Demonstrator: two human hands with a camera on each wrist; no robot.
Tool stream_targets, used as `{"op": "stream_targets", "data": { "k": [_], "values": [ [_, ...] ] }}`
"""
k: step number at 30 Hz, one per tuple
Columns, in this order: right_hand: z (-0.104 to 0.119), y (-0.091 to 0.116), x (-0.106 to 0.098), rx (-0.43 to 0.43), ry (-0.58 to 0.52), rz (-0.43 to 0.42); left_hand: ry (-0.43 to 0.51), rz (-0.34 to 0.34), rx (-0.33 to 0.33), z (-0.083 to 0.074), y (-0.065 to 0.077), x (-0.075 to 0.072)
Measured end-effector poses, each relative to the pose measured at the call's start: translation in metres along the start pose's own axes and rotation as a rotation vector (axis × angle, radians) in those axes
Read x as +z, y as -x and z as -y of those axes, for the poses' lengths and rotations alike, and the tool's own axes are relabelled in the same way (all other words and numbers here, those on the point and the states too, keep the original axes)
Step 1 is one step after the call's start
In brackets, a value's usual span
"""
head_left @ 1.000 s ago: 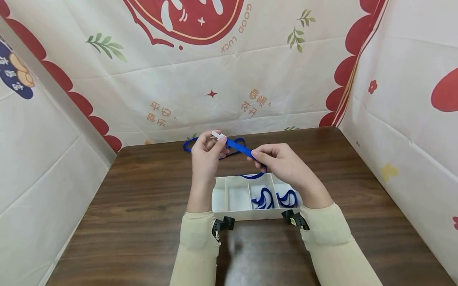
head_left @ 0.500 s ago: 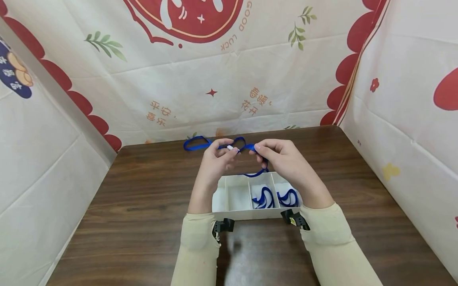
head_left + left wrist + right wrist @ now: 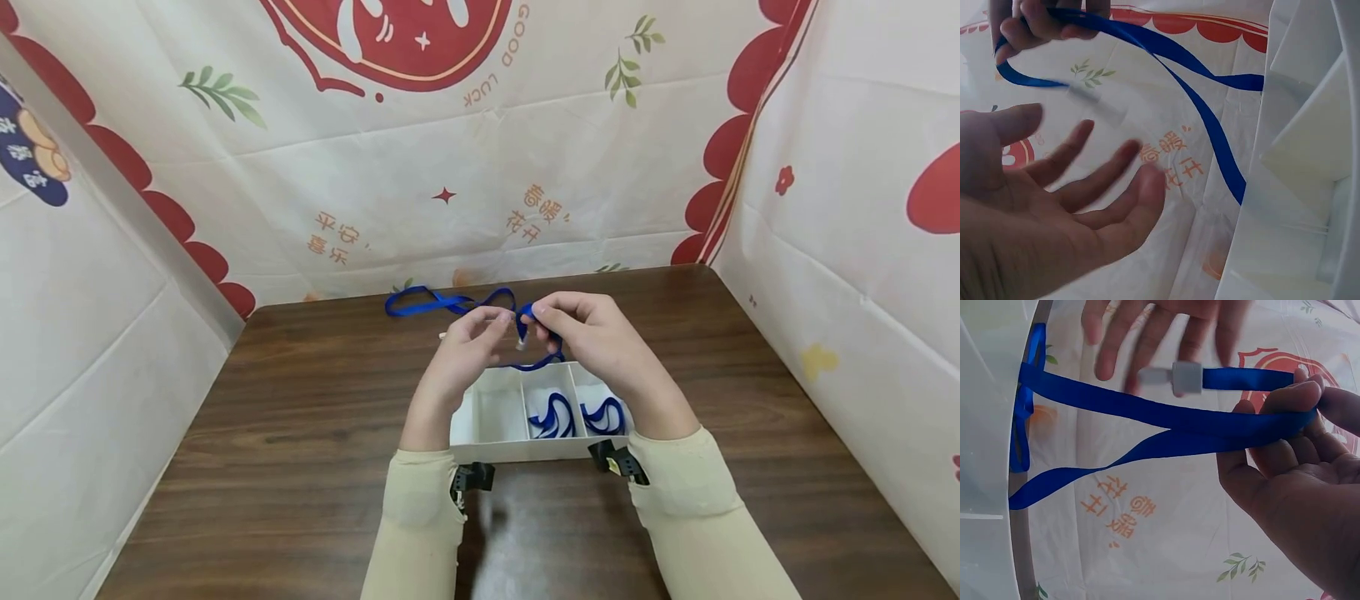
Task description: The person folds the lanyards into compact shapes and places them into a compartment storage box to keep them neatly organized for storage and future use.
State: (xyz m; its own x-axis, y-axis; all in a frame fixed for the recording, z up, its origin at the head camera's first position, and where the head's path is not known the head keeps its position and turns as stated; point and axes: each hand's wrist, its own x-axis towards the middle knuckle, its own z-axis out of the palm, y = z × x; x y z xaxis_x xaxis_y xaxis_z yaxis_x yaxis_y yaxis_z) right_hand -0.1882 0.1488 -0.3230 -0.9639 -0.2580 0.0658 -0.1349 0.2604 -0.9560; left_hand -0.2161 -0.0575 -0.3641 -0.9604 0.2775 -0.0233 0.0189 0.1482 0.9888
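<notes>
My right hand [image 3: 581, 333] pinches a blue lanyard [image 3: 1129, 411] between thumb and fingers. From that grip a short end with a white plastic clip [image 3: 1187, 377] dangles, blurred in the left wrist view. My left hand [image 3: 1079, 206] has its fingers spread and loosely bent, with nothing held, right beside the clip. Two strands of the held lanyard run from the right hand toward the white divided box [image 3: 517, 452]. Folded blue lanyards [image 3: 552, 415] lie in its third compartment, and another bundle [image 3: 603, 415] in the rightmost one.
Behind the hands, a looped blue lanyard [image 3: 412, 311] lies near the far edge of the brown wooden table [image 3: 285, 467]. A printed cloth [image 3: 450, 150] hangs as a wall at the back, with white walls on both sides.
My left hand has let go of the white clip and moved slightly down and toward me. The clip end now hangs below my right hand, which moved little and still holds the lanyard.
</notes>
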Motion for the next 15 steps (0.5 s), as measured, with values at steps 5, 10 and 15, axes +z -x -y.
{"op": "stream_targets", "data": {
  "k": [5,10,15],
  "values": [
    [-0.001,0.000,0.001,-0.006,0.048,0.001,-0.052,0.057,0.200,-0.009,0.005,0.002],
    [-0.004,0.003,0.000,-0.045,0.088,-0.017,-0.049,0.021,0.206,-0.013,0.009,0.004],
    [-0.006,0.007,0.001,-0.224,0.214,0.028,0.063,-0.088,0.161,-0.015,0.010,0.005]
  ]
}}
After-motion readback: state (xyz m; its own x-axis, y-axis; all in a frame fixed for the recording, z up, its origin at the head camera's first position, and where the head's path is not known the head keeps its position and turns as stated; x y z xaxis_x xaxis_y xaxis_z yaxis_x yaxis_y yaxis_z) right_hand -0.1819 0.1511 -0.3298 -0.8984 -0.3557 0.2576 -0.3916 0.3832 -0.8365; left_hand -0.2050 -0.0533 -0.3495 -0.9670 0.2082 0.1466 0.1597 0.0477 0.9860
